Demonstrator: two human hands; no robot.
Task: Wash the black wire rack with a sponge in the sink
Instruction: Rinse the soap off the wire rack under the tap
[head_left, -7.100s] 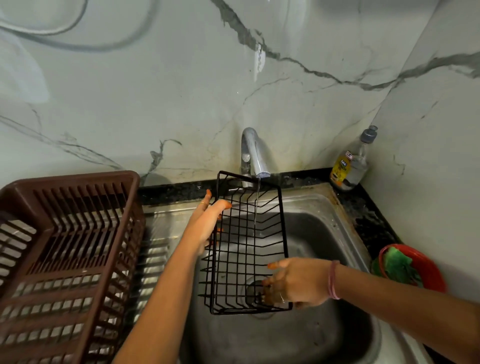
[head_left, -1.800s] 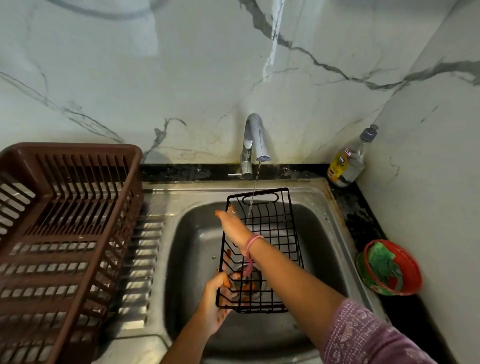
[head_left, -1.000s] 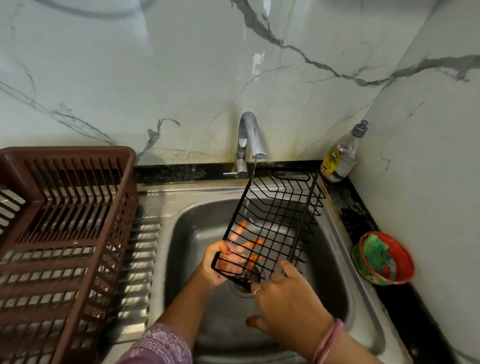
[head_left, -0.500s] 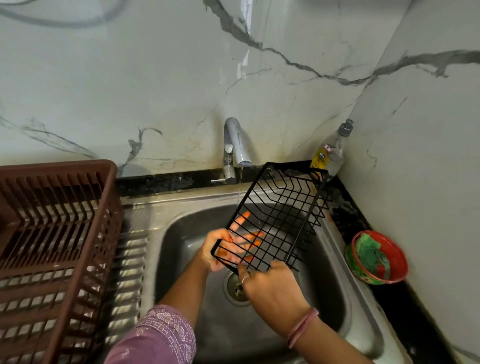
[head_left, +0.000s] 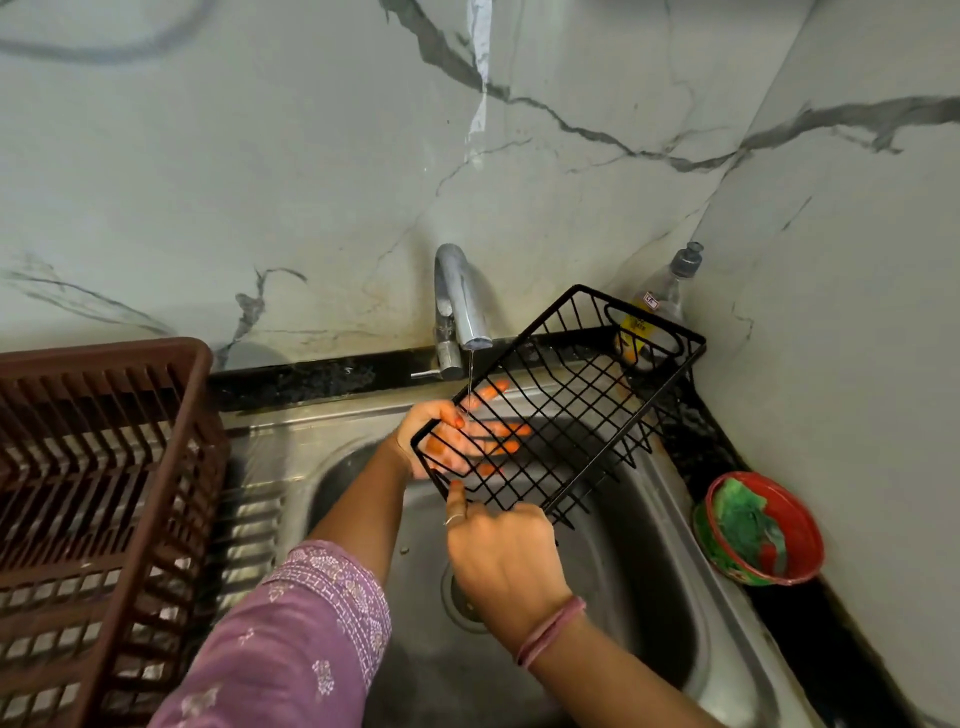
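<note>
Both hands pinch the black wire rack (head_left: 561, 410): left grip (head_left: 447, 436) underneath, right grip (head_left: 498, 551) at its edge; wet wire could slip into the sink (head_left: 727, 670).

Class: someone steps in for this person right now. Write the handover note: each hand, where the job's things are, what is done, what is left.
Left hand: holds the wire rack at its near left corner, fingers behind the mesh.
Right hand: grips the rack's near edge.
Rack: tilted above the sink, its left edge under a thin stream from the tap.
Green sponge: in the red bowl on the right counter, untouched.
Done: rack being wetted.
Left: fetch sponge, scrub, rinse.
</note>
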